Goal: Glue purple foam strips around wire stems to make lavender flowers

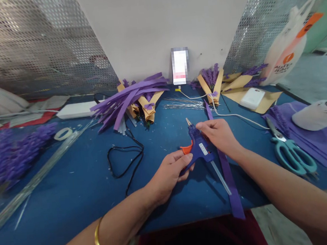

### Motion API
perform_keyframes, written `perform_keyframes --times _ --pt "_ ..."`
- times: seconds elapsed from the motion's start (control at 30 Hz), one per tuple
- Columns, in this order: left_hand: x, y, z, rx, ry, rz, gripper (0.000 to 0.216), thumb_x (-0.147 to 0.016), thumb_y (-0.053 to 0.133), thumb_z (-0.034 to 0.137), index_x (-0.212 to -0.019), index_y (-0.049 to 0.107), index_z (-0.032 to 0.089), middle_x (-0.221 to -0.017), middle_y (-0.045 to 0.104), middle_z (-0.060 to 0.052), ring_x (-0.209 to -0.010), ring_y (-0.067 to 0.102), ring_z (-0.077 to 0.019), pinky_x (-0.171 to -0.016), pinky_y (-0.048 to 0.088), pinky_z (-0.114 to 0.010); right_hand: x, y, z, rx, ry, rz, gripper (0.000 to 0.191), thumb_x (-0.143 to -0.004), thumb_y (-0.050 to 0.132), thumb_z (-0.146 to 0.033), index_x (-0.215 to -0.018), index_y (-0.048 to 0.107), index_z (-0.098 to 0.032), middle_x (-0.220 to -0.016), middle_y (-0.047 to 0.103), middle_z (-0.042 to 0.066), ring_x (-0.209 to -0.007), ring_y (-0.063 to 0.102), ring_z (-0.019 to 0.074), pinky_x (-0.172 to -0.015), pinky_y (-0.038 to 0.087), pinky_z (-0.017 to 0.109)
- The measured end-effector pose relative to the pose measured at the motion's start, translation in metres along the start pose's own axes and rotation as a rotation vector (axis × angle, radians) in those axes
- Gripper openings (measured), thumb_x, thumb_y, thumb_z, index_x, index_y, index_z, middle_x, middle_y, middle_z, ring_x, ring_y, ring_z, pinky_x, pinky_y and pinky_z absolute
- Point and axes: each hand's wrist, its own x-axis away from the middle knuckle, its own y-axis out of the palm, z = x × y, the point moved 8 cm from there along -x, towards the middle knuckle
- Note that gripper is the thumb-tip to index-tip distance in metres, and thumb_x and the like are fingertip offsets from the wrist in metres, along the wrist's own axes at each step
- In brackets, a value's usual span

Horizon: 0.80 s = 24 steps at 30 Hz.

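Observation:
My left hand (175, 169) is closed round the handle of a blue glue gun (200, 145) with an orange trigger. The nozzle points away from me, and a clear glue stick (221, 177) juts from the rear of the gun. With bent fingers, my right hand (218, 134) grips the gun's front body just behind the nozzle; its fingertips are partly hidden. A long purple strip (231, 185) lies on the table beneath my right hand and beside the gun, its near end at the table's front edge.
Purple strips (132, 92) lie over small wrapped bouquets (148, 112) at the back. Thin wires (185, 104) lie near a phone (180, 65) propped on the panel. Teal scissors (294, 155) and purple sheets (323, 146) are at right. Lavender stems (20, 154) and a black cord (127, 169) are left.

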Motion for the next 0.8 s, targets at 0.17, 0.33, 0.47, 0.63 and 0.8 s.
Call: perform_keyframes --times 0.17,0.33,0.47,0.63,0.8 --pt "-0.001 -0.003 0.003 0.030 0.011 0.027 0.030 -0.083 0.053 0.042 -0.072 0.050 0.014 -0.068 0.048 0.001 -0.044 0.029 -0.0026 -0.041 0.014 -0.021 -0.002 -0.010 -0.005 -0.105 -0.029 -0.023 0.039 -0.082 0.056 -0.050 -0.060 0.059 -0.017 -0.054 0.057 0.000 -0.055 0.051 0.0117 -0.058 0.038 0.025" --pt "-0.001 -0.004 0.003 0.043 0.001 0.044 0.029 -0.083 0.053 0.041 -0.072 0.050 0.014 -0.067 0.048 0.001 -0.043 0.029 -0.0025 -0.041 0.014 -0.021 -0.001 -0.007 -0.009 -0.175 -0.050 -0.124 0.023 -0.079 0.060 -0.041 -0.077 0.063 -0.018 -0.072 0.063 0.001 -0.069 0.055 0.0132 -0.066 0.041 0.026" --pt "-0.001 -0.003 0.002 0.030 0.006 0.031 0.027 -0.085 0.051 0.038 -0.074 0.051 0.013 -0.067 0.047 0.002 -0.044 0.028 -0.0022 -0.042 0.014 -0.021 0.003 0.005 -0.003 -0.079 0.023 -0.225 0.030 -0.070 0.069 -0.046 -0.071 0.059 -0.018 -0.063 0.055 -0.003 -0.058 0.046 0.0101 -0.056 0.036 0.025" --pt "0.000 0.000 -0.001 -0.017 -0.012 -0.003 0.028 -0.086 0.051 0.039 -0.075 0.051 0.014 -0.066 0.045 0.003 -0.044 0.028 -0.0022 -0.042 0.014 -0.020 0.006 0.003 -0.004 -0.050 0.044 -0.136 0.036 -0.068 0.069 -0.051 -0.061 0.058 -0.018 -0.055 0.051 -0.003 -0.053 0.041 0.0094 -0.051 0.032 0.025" --pt "0.000 0.001 -0.002 -0.070 -0.028 -0.011 0.030 -0.085 0.052 0.041 -0.072 0.050 0.014 -0.064 0.044 0.003 -0.044 0.029 -0.0024 -0.042 0.015 -0.020 0.007 -0.001 -0.005 -0.007 0.035 -0.034 0.048 -0.072 0.065 -0.057 -0.048 0.049 -0.018 -0.046 0.044 -0.004 -0.047 0.035 0.0076 -0.047 0.026 0.025"
